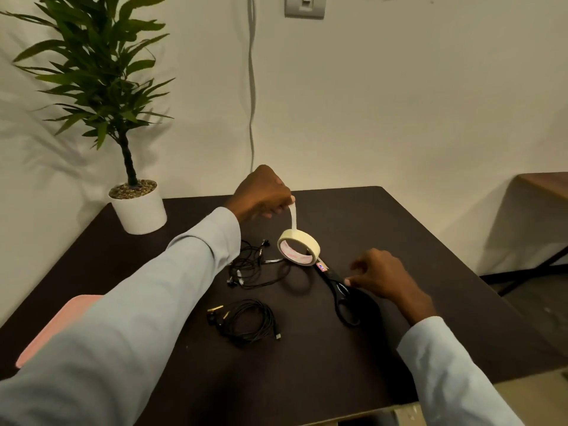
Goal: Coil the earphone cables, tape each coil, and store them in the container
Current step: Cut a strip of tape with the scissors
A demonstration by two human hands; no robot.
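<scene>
A: While the left hand [264, 192], raised, pinches the tape strip [293, 217], where's the masking tape roll [298, 251]?
B: Hanging below, above the table [430, 256]. Right hand [379, 276], fingers loosely curled, touches the scissors [341, 290].

On the dark square table [399, 348], my potted green plant in its white pot [138, 207] stands upper left, and the cream masking-tape roll [298, 246] hangs at frame centre with the black-handled scissors [341, 290] just right of it. Left of the roll lies a loose black earphone tangle [249, 265]; below that, nearer me, lies a coiled black earphone cable [249, 321], with a pink flat container [52, 330] at the far left edge.
</scene>
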